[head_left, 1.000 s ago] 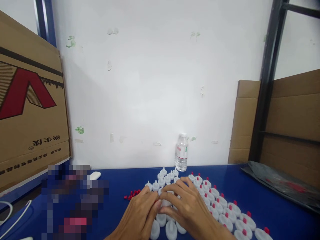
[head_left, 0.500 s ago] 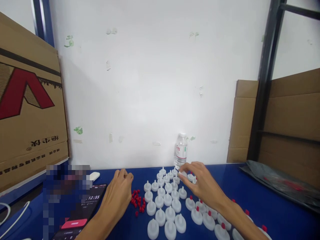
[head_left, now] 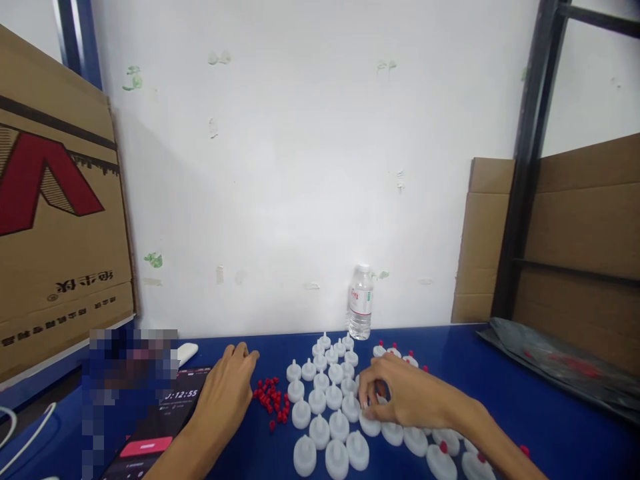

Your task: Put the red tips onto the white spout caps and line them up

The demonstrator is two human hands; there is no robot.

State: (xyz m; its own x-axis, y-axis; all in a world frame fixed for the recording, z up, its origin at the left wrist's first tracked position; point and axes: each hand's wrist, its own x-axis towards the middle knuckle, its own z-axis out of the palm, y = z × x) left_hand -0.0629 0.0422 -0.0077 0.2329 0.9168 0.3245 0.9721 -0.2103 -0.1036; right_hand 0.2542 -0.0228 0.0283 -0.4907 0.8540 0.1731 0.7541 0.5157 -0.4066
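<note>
Several white plastic caps [head_left: 326,400] with small spouts stand in rows on the blue table [head_left: 500,400]. My right hand [head_left: 400,399] lies over the caps at the right of the group, fingers pinched down on a white cap [head_left: 364,400]. More caps with red tips [head_left: 400,352] sit behind and to the right of it. My left hand [head_left: 225,393] rests on the table with fingers curled, right next to a small heap of loose red tips [head_left: 273,395], holding nothing that I can see.
A phone [head_left: 160,420] showing a timer lies at the left. A water bottle [head_left: 361,302] stands against the white wall. A cardboard box [head_left: 55,220] stands at the left, a dark plastic bag [head_left: 560,363] at the right, and white cables [head_left: 20,433] at the far left.
My hands, joined over the caps a second ago, have separated. The left went to the red tips. The right reached to the far capped rows, then came back down onto a nearer white cap.
</note>
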